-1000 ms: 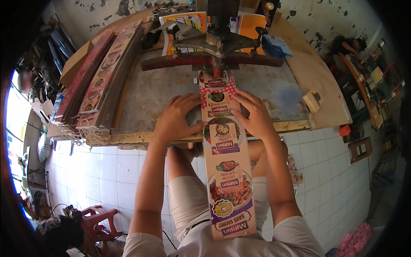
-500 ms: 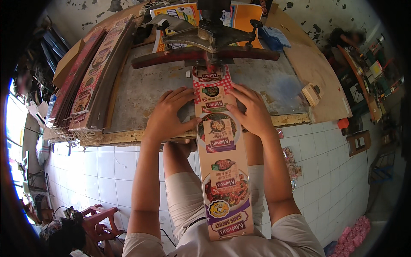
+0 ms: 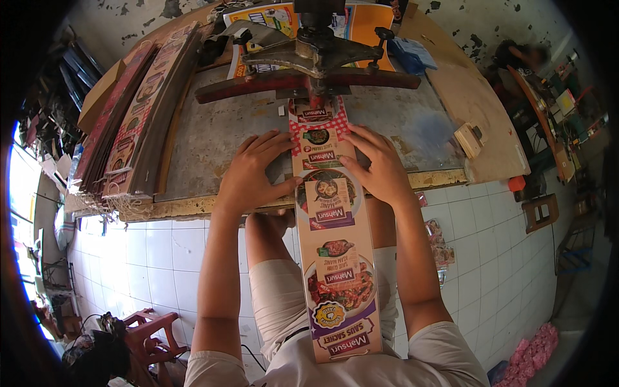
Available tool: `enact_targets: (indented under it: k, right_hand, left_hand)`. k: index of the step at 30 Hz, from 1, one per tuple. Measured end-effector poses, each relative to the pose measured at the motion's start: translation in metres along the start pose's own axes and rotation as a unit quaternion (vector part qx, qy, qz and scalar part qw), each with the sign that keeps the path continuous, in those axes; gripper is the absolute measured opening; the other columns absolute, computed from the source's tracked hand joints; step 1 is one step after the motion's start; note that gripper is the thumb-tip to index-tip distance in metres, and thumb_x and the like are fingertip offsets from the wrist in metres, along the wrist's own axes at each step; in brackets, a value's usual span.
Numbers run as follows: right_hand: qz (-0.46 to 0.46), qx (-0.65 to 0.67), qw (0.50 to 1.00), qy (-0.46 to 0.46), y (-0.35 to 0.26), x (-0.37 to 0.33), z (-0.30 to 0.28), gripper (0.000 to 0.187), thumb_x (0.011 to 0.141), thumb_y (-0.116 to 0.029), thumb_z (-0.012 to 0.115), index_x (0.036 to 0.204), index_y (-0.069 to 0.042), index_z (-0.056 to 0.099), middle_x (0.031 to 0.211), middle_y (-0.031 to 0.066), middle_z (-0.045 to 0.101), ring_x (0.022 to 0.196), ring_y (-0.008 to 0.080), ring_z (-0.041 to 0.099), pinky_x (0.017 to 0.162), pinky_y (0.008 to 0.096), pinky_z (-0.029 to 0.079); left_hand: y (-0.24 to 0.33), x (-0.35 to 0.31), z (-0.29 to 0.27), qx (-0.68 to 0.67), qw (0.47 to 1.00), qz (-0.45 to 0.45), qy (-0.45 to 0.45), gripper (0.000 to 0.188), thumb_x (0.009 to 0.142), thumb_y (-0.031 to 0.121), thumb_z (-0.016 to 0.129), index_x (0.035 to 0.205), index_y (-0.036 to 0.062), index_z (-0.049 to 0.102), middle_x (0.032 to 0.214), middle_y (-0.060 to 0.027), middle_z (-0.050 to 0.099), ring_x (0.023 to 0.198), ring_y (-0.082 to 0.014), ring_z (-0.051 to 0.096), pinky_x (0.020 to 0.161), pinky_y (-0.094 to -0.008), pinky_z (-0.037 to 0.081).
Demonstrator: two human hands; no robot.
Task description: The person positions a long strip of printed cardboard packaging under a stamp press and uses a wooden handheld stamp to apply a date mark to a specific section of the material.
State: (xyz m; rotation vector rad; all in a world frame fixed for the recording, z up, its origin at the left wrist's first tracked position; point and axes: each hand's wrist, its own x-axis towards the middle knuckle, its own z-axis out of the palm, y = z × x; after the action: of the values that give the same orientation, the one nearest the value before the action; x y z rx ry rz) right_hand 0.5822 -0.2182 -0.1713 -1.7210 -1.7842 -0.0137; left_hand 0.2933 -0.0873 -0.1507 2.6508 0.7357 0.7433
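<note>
Left hand point(image 3: 255, 171) and right hand point(image 3: 380, 168) flank a strip point(image 3: 335, 233) at the press point(image 3: 314, 59)

The hands are apart, fingers spread, one on each long side of the strip. The left hand's fingertips and thumb meet its left edge; the right hand's fingers lie along the right edge, the thumb just over the top. Neither hand is clamped around it. The strip, long and printed with food pictures, runs from the bench point(image 3: 238, 135) over the person's lap to the shirt point(image 3: 290, 371).

Its far end sits beneath the red foot of the press; whether the foot touches it cannot be told. A red bar point(image 3: 387, 79) spans the bench crosswise there, standing between the hands and the orange sheet point(image 3: 373, 32) behind. A small white piece point(image 3: 282, 111) lies just left of the strip.

On the left of the bench lies a stack point(image 3: 147, 106) of similar strips, with pale strings at the near end. Beside it is a brown box point(image 3: 100, 97), its inside hidden. To the right are a blurred blue patch, a wooden block point(image 3: 469, 140) and, farther back, a blue packet point(image 3: 412, 55) whose contents do not show.

Below, a red stool point(image 3: 151, 332) stands at left, small packets point(image 3: 438, 244) lie on the tiles point(image 3: 480, 258), and a pink bundle point(image 3: 532, 355) sits at lower right.
</note>
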Motion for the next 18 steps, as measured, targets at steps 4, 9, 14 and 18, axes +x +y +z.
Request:
enact_targets:
  k: [4, 9, 14, 18]
  right_hand:
    - [0.004, 0.005, 1.0, 0.002, 0.001, -0.0003, -0.0003, 0.053, 0.105, -0.037, 0.081, 0.144, -0.003, 0.074, 0.162, 0.0121, 0.064, 0.154, 0.0345, 0.055, 0.126, 0.0505, 0.047]
    - [0.0, 0.026, 1.0, 0.011, -0.0014, 0.0005, 0.0002, 0.053, 0.103, -0.037, 0.083, 0.142, -0.002, 0.075, 0.16, 0.0135, 0.066, 0.152, 0.0354, 0.057, 0.125, 0.0502, 0.047]
    - [0.006, 0.021, 1.0, 0.005, 0.0007, 0.0006, 0.0009, 0.055, 0.103, -0.038, 0.083, 0.144, -0.002, 0.076, 0.161, 0.0127, 0.066, 0.15, 0.0357, 0.059, 0.126, 0.0501, 0.046]
    - [0.012, 0.012, 1.0, -0.002, 0.0035, 0.0008, 0.0015, 0.055, 0.104, -0.039, 0.082, 0.145, -0.004, 0.076, 0.162, 0.0102, 0.065, 0.151, 0.0341, 0.059, 0.127, 0.0502, 0.045]
  left_hand:
    - [0.0, 0.0001, -0.0002, 0.0, 1.0, 0.002, 0.001, 0.072, 0.083, 0.038, 0.093, 0.147, 0.0109, 0.074, 0.159, -0.0107, 0.07, 0.157, -0.0342, 0.056, 0.133, -0.0597, 0.04]
    - [0.0013, -0.0019, -0.0018, 0.002, 1.0, 0.005, 0.009, 0.073, 0.084, 0.038, 0.093, 0.148, 0.0107, 0.073, 0.158, -0.0113, 0.07, 0.155, -0.0352, 0.058, 0.132, -0.0579, 0.042]
    - [-0.0012, -0.0032, 0.0007, 0.0, 1.0, 0.007, 0.015, 0.071, 0.085, 0.036, 0.092, 0.149, 0.0108, 0.073, 0.158, -0.0114, 0.07, 0.155, -0.0356, 0.058, 0.132, -0.0567, 0.042]
    - [-0.0033, -0.0025, 0.0034, -0.002, 1.0, 0.009, 0.018, 0.07, 0.085, 0.036, 0.092, 0.148, 0.011, 0.074, 0.158, -0.0108, 0.071, 0.155, -0.0353, 0.058, 0.132, -0.0568, 0.041]
